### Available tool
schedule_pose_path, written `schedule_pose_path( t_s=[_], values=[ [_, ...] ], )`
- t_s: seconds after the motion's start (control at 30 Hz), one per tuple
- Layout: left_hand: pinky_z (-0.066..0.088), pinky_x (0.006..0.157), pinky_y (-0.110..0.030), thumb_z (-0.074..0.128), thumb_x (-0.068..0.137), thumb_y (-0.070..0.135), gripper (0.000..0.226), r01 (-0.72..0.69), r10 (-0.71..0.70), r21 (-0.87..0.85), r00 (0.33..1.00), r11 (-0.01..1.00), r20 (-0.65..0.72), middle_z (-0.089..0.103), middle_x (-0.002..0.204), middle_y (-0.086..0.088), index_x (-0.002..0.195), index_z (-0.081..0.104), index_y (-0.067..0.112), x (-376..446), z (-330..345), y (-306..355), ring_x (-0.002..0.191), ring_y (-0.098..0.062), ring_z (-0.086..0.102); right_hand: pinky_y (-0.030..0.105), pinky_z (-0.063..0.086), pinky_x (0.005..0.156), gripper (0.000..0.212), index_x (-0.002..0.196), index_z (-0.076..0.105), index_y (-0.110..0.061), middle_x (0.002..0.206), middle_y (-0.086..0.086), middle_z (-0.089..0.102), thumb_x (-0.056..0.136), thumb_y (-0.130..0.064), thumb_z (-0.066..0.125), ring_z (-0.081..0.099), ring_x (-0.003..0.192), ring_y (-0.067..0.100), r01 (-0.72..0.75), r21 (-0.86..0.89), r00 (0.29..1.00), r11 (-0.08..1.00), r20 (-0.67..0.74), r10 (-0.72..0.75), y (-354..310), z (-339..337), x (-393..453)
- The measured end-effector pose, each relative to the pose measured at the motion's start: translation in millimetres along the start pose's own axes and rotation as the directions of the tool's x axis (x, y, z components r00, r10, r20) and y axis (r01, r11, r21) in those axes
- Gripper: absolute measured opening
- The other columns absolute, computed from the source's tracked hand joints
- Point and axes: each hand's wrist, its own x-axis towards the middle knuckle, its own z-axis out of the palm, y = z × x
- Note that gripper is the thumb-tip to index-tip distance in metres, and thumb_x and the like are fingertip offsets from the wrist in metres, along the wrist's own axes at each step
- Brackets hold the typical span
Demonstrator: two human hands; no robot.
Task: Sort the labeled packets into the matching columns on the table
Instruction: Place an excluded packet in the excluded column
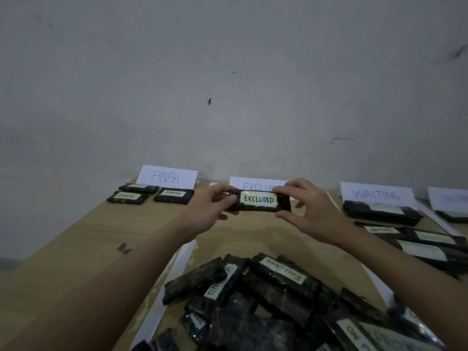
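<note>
Pinching the EXCLUDED packet [259, 203] at both short ends, left hand [212, 208] curled round one end, right hand [307, 208] round the other, thumbs under and fingers over as far as visible. Hovering above the table [76, 239], apart from it, directly in front of the EXCLUDED sign [255, 184] and partly covering its lettering. Lying flat-ish with the long axis running hand to hand, label facing up and toward the camera, text reading upright from left grip to right grip. Looking at risks: gripping only the ends, so releasing one side early probably tilting the packet and dropping it skewed or across the white paper divider strip [174, 269] below the left forearm. Drifting beyond the right grip risking a landing toward the WAITING packets [382, 212] under the WAITING sign [376, 195]; drifting beyond the left grip heading toward the FINISH packets [173, 196] by the FINISH sign [167, 177]. Pushing forward past the grip likely knocking the sign over. Forearms passing just above the unsorted packet pile [266, 300] nearest the body, so lowering the elbows possibly scattering it. No EXCLUDED packets visible below the grip yet, so likely starting that column.
</note>
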Motion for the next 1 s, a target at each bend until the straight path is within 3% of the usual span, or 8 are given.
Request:
schedule_pose_path(
  t_s=[0.2, 0.3, 0.4, 0.5, 0.6, 0.77, 0.87, 1.0],
  values=[
    [0.051, 0.068, -0.021, 0.05, 0.094, 0.014, 0.02, -0.048, 0.048, 0.007, 0.999, 0.999, 0.026, 0.068, 0.094, -0.003, 0.111, 0.06, 0.016, 4, 22, 12, 0.077, -0.01, 0.068, 0.033, 0.047, 0.08, 0.046, 0.112, 0.063, -0.01, 0.105, 0.005, 0.061, 0.07, -0.028, 0.072, 0.059, 0.095, 0.022, 0.083, -0.261, 0.988, 0.962, -0.101, -0.112, -2, -13, -17],
    [0.049, 0.067, -0.019, 0.049, 0.094, 0.012, 0.017, -0.065, 0.064, 0.012, 0.997, 0.998, 0.05, 0.067, 0.088, 0.0, 0.107, 0.059, 0.015, 3, 35, 9, 0.072, -0.007, 0.066, 0.033, 0.044, 0.076, 0.047, 0.106, 0.066, -0.01, 0.097, 0.006, 0.067, 0.065, -0.029, 0.078, 0.064, 0.086, 0.025, 0.141, -0.376, 0.983, 0.916, -0.06, -0.176, 1, -11, -21],
    [0.046, 0.06, -0.013, 0.052, 0.092, 0.013, 0.019, -0.063, 0.055, 0.121, 0.996, 0.991, 0.07, 0.067, 0.088, -0.001, 0.11, 0.059, 0.013, 2, 39, -3, 0.073, -0.009, 0.065, 0.035, 0.047, 0.076, 0.045, 0.103, 0.068, -0.013, 0.092, 0.003, 0.069, 0.062, -0.023, 0.083, 0.063, 0.085, 0.025, 0.164, -0.353, 0.986, 0.921, 0.029, -0.164, 10, -6, -26],
    [0.042, 0.059, -0.004, 0.056, 0.09, 0.017, 0.024, -0.088, 0.06, 0.356, 0.994, 0.93, 0.087, 0.064, 0.089, 0.002, 0.113, 0.058, 0.012, 5, 36, -20, 0.08, -0.011, 0.061, 0.029, 0.044, 0.075, 0.041, 0.104, 0.069, -0.015, 0.092, 0.003, 0.069, 0.065, -0.021, 0.082, 0.062, 0.086, 0.026, 0.154, -0.314, 0.985, 0.937, 0.127, -0.119, 23, 0, -24],
    [0.04, 0.067, -0.003, 0.055, 0.09, 0.023, 0.033, -0.098, 0.045, 0.498, 0.992, 0.861, 0.117, 0.061, 0.104, 0.002, 0.122, 0.053, 0.015, 12, 33, -32, 0.093, -0.011, 0.057, 0.024, 0.036, 0.08, 0.04, 0.118, 0.062, -0.021, 0.11, 0.001, 0.064, 0.079, -0.026, 0.071, 0.053, 0.105, 0.021, 0.033, -0.318, 0.989, 0.947, 0.148, 0.016, 40, 7, -11],
    [0.034, 0.102, -0.027, 0.046, 0.094, 0.031, 0.042, -0.226, 0.017, 0.76, 0.962, 0.609, 0.273, 0.048, 0.136, 0.002, 0.134, 0.041, 0.019, 37, 32, -43, 0.125, -0.015, 0.043, 0.036, 0.044, 0.084, 0.04, 0.125, 0.056, -0.024, 0.117, 0.004, 0.059, 0.086, -0.029, 0.061, 0.047, 0.109, 0.021, -0.168, -0.38, 0.941, 0.91, 0.214, 0.263, 84, 26, 20],
    [0.033, 0.103, -0.03, 0.041, 0.095, 0.034, 0.043, -0.31, 0.041, 0.805, 0.941, 0.506, 0.337, 0.043, 0.141, 0.003, 0.137, 0.038, 0.021, 56, 39, -48, 0.127, -0.016, 0.041, 0.041, 0.046, 0.082, 0.034, 0.118, 0.061, -0.023, 0.11, 0.008, 0.061, 0.084, -0.026, 0.061, 0.052, 0.102, 0.026, -0.234, -0.385, 0.915, 0.893, 0.223, 0.336, 107, 41, 39],
    [0.033, 0.101, -0.029, 0.04, 0.096, 0.034, 0.043, -0.35, 0.063, 0.788, 0.926, 0.507, 0.371, 0.044, 0.139, 0.002, 0.137, 0.038, 0.021, 74, 49, -56, 0.126, -0.015, 0.041, 0.041, 0.048, 0.083, 0.031, 0.112, 0.064, -0.019, 0.109, 0.01, 0.062, 0.081, -0.022, 0.061, 0.054, 0.103, 0.028, -0.32, -0.334, 0.885, 0.887, 0.228, 0.405, 124, 61, 56]
  ],
)
